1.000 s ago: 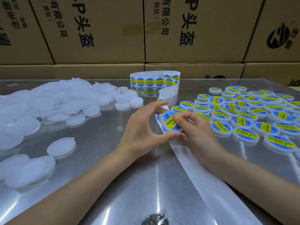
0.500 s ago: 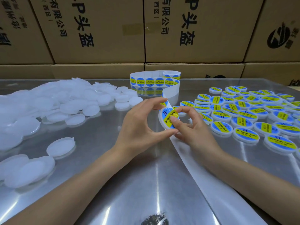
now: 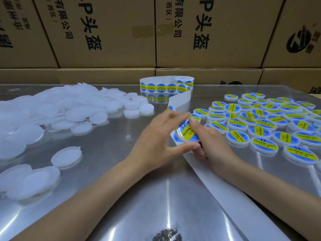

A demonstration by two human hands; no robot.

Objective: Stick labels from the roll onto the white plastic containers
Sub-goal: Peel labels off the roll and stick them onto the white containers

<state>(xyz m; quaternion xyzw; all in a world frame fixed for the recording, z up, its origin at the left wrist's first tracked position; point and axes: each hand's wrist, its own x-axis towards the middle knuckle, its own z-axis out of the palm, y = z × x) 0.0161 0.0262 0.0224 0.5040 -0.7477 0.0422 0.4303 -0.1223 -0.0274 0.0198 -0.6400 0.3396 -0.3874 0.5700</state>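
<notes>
Stacked cardboard boxes (image 3: pixel 107 32) with black printing form the back wall behind a shiny metal table (image 3: pixel 111 171). At the table's far edge stands the label roll (image 3: pixel 166 84), its strip showing a row of round blue-and-yellow labels; the white backing strip (image 3: pixel 205 173) runs from it toward the viewer, passing under the hands and off the near right.

Near the table's centre, both hands meet around one white container (image 3: pixel 186 133) with a blue-and-yellow label on its face, tilted up toward the camera. The left hand (image 3: pixel 156 138) grips its rim, thumb curled under the near edge and fingers curved over the far edge. The right hand (image 3: pixel 210 138) has its forefinger laid across the label's upper right, tip pressing near the rim; its other fingers curl beneath the container, and whether they actually clasp it is hard to tell from this angle.

On the left lies a large heap of bare containers (image 3: pixel 52 108), with a few loose ones (image 3: pixel 66 156) nearer the viewer. On the right, well apart from that heap, labelled containers (image 3: pixel 264 122) lie face up in a crowded spread, some overlapping.
</notes>
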